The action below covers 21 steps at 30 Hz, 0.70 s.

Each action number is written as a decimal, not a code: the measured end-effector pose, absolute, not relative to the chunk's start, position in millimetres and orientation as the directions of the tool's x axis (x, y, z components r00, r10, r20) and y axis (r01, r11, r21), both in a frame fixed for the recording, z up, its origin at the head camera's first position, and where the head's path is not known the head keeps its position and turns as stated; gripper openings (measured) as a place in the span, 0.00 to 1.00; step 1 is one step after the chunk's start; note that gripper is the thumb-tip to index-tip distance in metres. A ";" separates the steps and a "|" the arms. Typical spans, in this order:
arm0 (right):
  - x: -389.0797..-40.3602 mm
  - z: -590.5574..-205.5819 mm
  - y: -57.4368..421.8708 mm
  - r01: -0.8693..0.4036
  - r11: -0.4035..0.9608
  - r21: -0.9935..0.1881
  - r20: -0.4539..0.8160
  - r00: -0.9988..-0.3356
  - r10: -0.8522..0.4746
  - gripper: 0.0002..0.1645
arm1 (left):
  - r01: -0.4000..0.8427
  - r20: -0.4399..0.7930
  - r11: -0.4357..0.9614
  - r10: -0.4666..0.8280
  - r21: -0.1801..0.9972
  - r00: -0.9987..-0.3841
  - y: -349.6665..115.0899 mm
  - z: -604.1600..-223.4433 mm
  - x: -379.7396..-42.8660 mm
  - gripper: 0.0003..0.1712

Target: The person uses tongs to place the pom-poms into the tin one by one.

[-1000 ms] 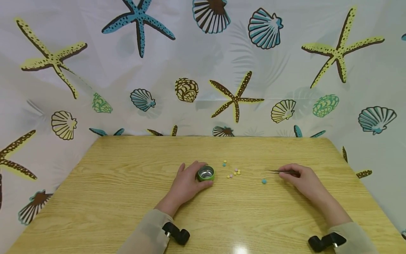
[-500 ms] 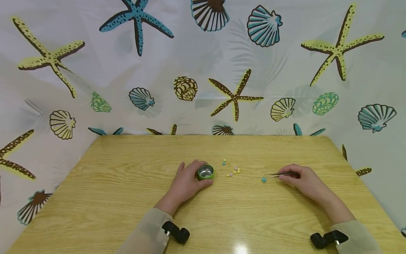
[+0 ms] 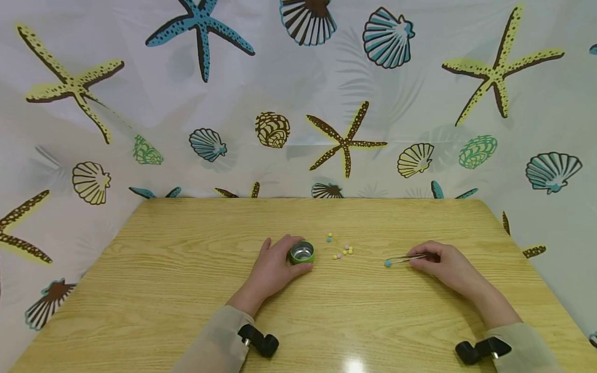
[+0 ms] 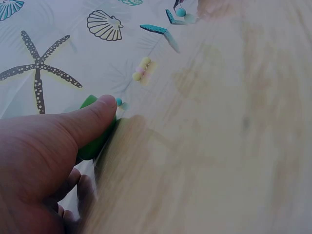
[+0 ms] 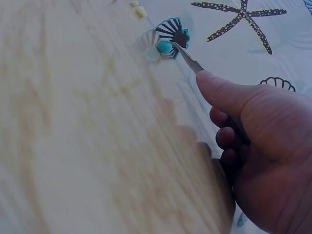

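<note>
My left hand [image 3: 275,267] grips a small green cup [image 3: 302,253] with a shiny metal inside, standing upright on the table. Its thumb lies along the cup's near side in the left wrist view, where the green wall [image 4: 95,144] shows beneath it. Between the thumb and fingers of my right hand [image 3: 440,261] is a pair of metal tweezers [image 3: 415,256], pointing left. Their tips are right at a round blue bead [image 3: 387,263]. In the right wrist view the bent tweezer tip overlaps the edge of that bead [image 5: 164,47].
Several small yellow and pink beads [image 3: 345,252] lie on the wooden table [image 3: 210,223] between the hands. Behind them are a yellow bead [image 3: 330,235] and a small blue bead [image 3: 329,240]. A white cloth [image 3: 261,67] printed with starfish and shells hangs behind the table.
The tweezers' tips have come down and toward me, from behind the blue bead to right at it. My left hand and the cup have stayed in place.
</note>
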State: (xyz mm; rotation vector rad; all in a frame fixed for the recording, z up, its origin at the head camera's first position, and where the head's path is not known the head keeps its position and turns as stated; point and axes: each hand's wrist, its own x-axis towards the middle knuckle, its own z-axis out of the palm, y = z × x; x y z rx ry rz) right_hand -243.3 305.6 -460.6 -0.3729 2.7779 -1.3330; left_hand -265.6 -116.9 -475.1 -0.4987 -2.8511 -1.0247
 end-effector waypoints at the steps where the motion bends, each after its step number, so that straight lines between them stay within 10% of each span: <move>1: -243.1 -460.4 305.5 -0.199 0.604 -0.772 0.070 -0.971 -0.231 0.14 | 0.325 0.174 0.725 0.277 0.608 -0.945 -116.9 -475.1 -265.8 0.39; 21: -242.0 -462.6 304.2 -0.206 0.663 -0.719 0.089 -0.974 -0.206 0.12 | 0.331 0.179 0.727 0.281 0.602 -0.943 -117.7 -475.1 -265.4 0.39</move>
